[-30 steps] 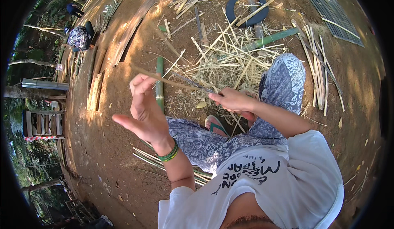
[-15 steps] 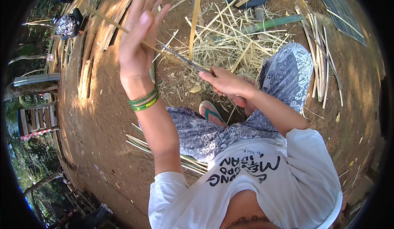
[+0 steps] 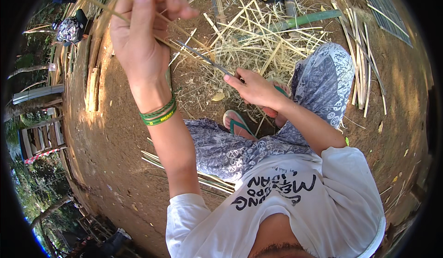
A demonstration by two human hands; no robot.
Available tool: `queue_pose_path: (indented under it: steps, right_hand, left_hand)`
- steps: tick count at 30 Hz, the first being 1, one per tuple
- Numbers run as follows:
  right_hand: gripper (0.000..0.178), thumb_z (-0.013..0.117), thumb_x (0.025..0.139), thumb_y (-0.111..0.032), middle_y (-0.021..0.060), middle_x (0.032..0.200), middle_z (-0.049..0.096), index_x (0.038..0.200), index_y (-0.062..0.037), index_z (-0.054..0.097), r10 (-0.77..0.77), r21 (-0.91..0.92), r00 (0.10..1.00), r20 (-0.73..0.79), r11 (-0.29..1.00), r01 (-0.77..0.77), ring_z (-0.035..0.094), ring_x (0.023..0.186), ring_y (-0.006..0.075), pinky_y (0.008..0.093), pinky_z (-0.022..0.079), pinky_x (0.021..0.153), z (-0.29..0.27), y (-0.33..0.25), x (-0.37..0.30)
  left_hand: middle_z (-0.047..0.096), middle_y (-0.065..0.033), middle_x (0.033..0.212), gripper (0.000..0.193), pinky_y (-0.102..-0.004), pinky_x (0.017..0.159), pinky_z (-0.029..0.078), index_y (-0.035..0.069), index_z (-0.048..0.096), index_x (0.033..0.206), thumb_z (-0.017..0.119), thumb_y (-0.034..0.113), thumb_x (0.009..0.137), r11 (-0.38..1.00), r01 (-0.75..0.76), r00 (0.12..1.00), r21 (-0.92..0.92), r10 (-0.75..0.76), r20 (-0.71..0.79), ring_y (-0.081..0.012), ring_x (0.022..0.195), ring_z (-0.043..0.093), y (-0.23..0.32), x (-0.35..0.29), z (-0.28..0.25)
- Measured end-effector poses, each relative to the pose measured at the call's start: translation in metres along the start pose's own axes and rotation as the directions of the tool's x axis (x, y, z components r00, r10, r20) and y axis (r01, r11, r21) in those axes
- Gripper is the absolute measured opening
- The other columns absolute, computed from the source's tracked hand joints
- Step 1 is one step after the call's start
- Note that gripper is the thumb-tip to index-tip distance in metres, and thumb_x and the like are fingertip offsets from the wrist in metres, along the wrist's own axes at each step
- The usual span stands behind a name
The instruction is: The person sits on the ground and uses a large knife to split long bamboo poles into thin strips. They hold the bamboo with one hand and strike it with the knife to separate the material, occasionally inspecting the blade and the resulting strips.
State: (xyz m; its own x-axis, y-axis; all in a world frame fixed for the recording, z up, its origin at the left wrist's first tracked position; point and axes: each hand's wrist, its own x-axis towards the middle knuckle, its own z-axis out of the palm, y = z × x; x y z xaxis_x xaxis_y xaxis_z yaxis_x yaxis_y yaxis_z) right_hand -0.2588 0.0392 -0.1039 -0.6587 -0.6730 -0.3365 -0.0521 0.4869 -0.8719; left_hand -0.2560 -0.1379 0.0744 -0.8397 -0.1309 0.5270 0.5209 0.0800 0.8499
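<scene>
A narrow bamboo strip (image 3: 99,6) runs from the upper left towards my right hand, with a second thin length (image 3: 183,27) splayed apart from it. My left hand (image 3: 143,36) is closed around these lengths, its thumb raised along them and its fingers curled. In my right hand (image 3: 254,88) is a knife (image 3: 207,60), its narrow dark blade pointing up and left. The blade lies against the bamboo where the two lengths come together. My right fingers wrap the handle, which is mostly hidden.
Pale bamboo shavings (image 3: 277,45) cover the ground ahead of my feet, with a green bamboo piece (image 3: 316,18) on them. Loose strips (image 3: 362,64) lie at the right, others (image 3: 214,183) beside my left thigh. Bamboo poles (image 3: 93,84) and a person (image 3: 70,29) are at the far left.
My left hand has moved left and its fingers, stretched out before, have curled. The upper bamboo length has swung leftward from nearly upright. The knife and right hand have barely shifted.
</scene>
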Motion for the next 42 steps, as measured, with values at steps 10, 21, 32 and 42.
queue_pose_path:
  steps: [10, 21, 32, 42]
  right_hand:
    - [0.057, 0.046, 0.103, -0.050, 0.0177, 0.067, 0.060, 0.090, 0.0020, 0.065, 0.007, -0.032, 1.000, 0.010, 0.999, -0.007, 0.063, 0.068, 0.0324, 0.0440, 0.047, 0.066, 0.011, 0.012, -0.002]
    - [0.053, 0.045, 0.104, -0.040, 0.0193, 0.059, 0.058, 0.083, 0.0058, 0.063, -0.291, 0.251, 0.940, -0.177, 0.910, 0.329, 0.062, 0.057, 0.0334, 0.0426, 0.046, 0.059, 0.007, -0.050, -0.046]
    - [0.057, 0.040, 0.106, -0.041, 0.0142, 0.055, 0.057, 0.078, 0.0038, 0.062, -0.065, 0.270, 0.995, -0.073, 0.959, 0.082, 0.064, 0.056, 0.0289, 0.0428, 0.046, 0.055, 0.024, -0.016, -0.032]
    - [0.054, 0.043, 0.105, -0.037, 0.0263, 0.062, 0.057, 0.075, 0.0051, 0.060, 0.028, 0.289, 0.996, -0.083, 0.957, -0.003, 0.059, 0.061, 0.0470, 0.0501, 0.046, 0.059, 0.037, 0.022, -0.004]
  left_hand:
    - [0.020, 0.0033, 0.053, 0.066, -0.0235, 0.038, 0.011, 0.017, 0.024, 0.070, 0.030, 0.079, 0.091, 0.966, -0.177, 0.871, 0.186, 0.242, -0.427, -0.0073, 0.044, 0.013, 0.015, -0.029, 0.027]
    - [0.019, 0.0043, 0.050, 0.065, -0.0242, 0.036, 0.009, 0.016, 0.024, 0.070, 0.025, 0.076, 0.094, 0.925, -0.363, 0.738, 0.117, 0.362, -0.570, -0.0064, 0.041, 0.012, 0.007, -0.044, 0.035]
    - [0.021, 0.0047, 0.052, 0.063, -0.0243, 0.037, 0.010, 0.016, 0.027, 0.073, 0.027, 0.076, 0.094, 0.908, -0.415, 0.750, 0.048, 0.372, -0.547, -0.0059, 0.042, 0.014, 0.002, -0.068, 0.036]
    - [0.021, 0.0046, 0.052, 0.063, -0.0235, 0.038, 0.010, 0.017, 0.027, 0.073, 0.026, 0.076, 0.094, 0.907, -0.413, 0.729, 0.082, 0.384, -0.567, -0.0056, 0.042, 0.013, -0.003, -0.062, 0.045]
